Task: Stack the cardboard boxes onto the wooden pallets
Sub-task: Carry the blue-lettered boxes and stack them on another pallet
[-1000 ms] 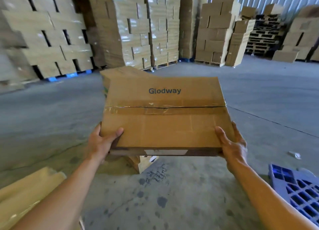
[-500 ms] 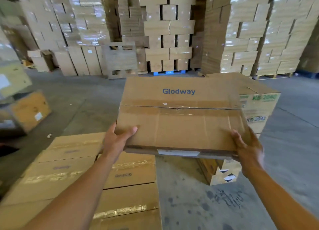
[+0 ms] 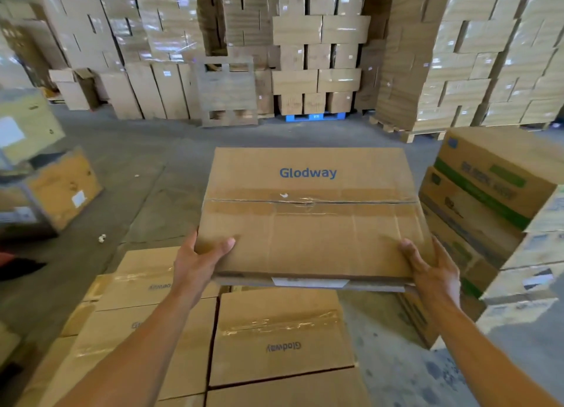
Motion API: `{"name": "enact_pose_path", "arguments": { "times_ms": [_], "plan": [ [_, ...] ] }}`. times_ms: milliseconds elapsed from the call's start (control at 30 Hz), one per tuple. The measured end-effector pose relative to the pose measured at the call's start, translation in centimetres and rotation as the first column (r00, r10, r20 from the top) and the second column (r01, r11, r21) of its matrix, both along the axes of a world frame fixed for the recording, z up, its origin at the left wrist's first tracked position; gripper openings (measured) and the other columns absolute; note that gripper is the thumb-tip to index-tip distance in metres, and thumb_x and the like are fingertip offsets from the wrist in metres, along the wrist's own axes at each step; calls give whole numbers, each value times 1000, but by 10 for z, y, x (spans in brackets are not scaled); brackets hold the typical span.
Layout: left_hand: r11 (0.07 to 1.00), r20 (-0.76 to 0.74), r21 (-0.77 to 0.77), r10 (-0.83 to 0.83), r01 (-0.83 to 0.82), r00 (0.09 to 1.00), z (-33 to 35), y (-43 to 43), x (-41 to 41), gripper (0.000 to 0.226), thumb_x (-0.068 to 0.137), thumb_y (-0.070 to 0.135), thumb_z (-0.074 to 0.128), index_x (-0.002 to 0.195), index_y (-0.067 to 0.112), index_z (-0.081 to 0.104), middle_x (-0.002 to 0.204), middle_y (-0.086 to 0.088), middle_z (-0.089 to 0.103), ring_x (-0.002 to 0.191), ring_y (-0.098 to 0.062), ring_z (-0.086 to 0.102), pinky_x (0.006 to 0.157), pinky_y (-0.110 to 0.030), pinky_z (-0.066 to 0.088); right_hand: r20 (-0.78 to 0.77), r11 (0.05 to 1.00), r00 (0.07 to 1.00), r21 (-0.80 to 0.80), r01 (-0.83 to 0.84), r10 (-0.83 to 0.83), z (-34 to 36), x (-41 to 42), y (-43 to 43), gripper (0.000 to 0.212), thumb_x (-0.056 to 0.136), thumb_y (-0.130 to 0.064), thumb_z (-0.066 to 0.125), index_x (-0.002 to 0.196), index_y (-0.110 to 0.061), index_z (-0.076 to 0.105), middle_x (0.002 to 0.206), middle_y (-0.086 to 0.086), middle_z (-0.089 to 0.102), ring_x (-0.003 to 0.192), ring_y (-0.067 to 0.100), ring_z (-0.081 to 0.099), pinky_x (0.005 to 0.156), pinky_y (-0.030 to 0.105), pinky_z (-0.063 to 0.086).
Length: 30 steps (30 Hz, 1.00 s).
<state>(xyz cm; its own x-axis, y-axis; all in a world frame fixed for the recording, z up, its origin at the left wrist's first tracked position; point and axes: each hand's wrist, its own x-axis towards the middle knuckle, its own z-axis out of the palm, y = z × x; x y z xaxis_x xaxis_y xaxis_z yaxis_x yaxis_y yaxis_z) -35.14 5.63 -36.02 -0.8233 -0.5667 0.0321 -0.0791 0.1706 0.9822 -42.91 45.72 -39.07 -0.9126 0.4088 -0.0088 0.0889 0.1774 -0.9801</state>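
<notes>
Head view: closest in, below the carried cardboard box [image 3: 308, 223], lies a layer of taped cardboard boxes [image 3: 280, 336] printed Glodway, set edge to edge. The carried box is in the air above that layer, roughly flat, with its blue Glodway print facing up and a taped seam across its top. The left hand [image 3: 198, 260] takes its near left corner with the thumb on top. The right hand [image 3: 433, 272] takes the near right corner the same way, so each grip is closed round the box. Just right of the carried box stands a stack of green-printed boxes [image 3: 488, 186]. Well left of it, on the concrete floor [image 3: 152, 168], rests a blurred brown box with a white label [image 3: 61, 190]. Beyond the carried box and slightly left, a wooden pallet [image 3: 227, 92] leans upright against cartons. Straight beyond it, a blue pallet [image 3: 314, 117] shows under tall box stacks [image 3: 317, 34] that fill the back.
</notes>
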Motion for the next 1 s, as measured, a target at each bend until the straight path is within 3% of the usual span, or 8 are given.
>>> {"name": "enact_pose_path", "arguments": {
  "times_ms": [100, 200, 333, 400, 567, 733, 900, 1000],
  "plan": [
    [1000, 39, 23, 20, -21, 999, -20, -39, -27, 69, 73, 44, 87, 133, 29, 56, 109, 18, 62, 101, -12, 61, 92, -54, 56, 38, 1000, 999, -30, 3, -1, -20, -30, -33, 94, 51, -94, 68, 135, -57, 46, 136, -7, 62, 122, 27, 61, 98, 57, 53],
    [999, 58, 40, 29, -31, 998, -46, -64, -44, 73, 73, 45, 87, 136, 31, 53, 109, 22, 60, 104, -13, 60, 96, -54, 54, 21, 999, 999, 9, -34, 34, -38, -57, -59, 56, 56, -90, 71, 107, -72, 55, 124, -11, 67, 112, 23, 67, 91, 55, 56],
    [997, 45, 60, 50, -53, 998, -75, -87, -62, 60, 76, 45, 86, 127, 33, 57, 111, 18, 65, 104, -4, 60, 96, -51, 54, -17, 998, 998, 0, -66, 66, -42, -83, -90, 90, 57, -85, 76, 135, -48, 54, 127, -11, 67, 114, 19, 66, 91, 54, 57],
    [995, 30, 78, 66, -68, 997, -84, -96, -74, 67, 70, 50, 86, 128, 29, 59, 115, 13, 68, 107, -9, 63, 96, -48, 55, -29, 996, 995, 0, -91, 91, -42, -96, -104, 95, 59, -82, 78, 141, -41, 53, 128, -11, 67, 114, 18, 66, 88, 51, 59],
    [993, 5, 102, 54, -54, 999, -112, -114, -111, 61, 80, 37, 83, 134, 28, 56, 117, 13, 67, 106, -4, 62, 94, -40, 54, -8, 995, 995, -3, -96, 96, -54, -133, -136, 94, 72, -68, 78, 152, -33, 43, 132, -11, 61, 113, 18, 66, 74, 49, 63],
    [992, 28, 104, 71, -73, 997, -177, -115, -142, 56, 84, 32, 80, 134, 25, 56, 109, 17, 67, 90, 11, 63, 82, -24, 54, 56, 993, 992, -10, -115, 116, -119, -175, -149, 89, 77, -59, 78, 153, -33, 40, 123, -14, 61, 109, 15, 67, 78, 50, 62],
    [994, 46, 74, 77, -80, 996, -250, -115, -167, 54, 86, 30, 78, 135, 28, 55, 106, 19, 67, 82, 19, 62, 81, -25, 54, 112, 993, 986, -13, -121, 121, -202, -208, -151, 88, 75, -61, 78, 151, -35, 43, 121, -13, 62, 110, 17, 67, 79, 50, 62],
    [997, 43, 47, 52, -54, 998, -283, -115, -185, 57, 87, 28, 77, 139, 26, 52, 106, 20, 65, 82, 21, 61, 74, -14, 54, 107, 994, 989, -31, -104, 107, -240, -225, -150, 91, 73, -61, 78, 152, -32, 42, 117, -14, 60, 113, 20, 65, 80, 51, 62]
  ]
}}
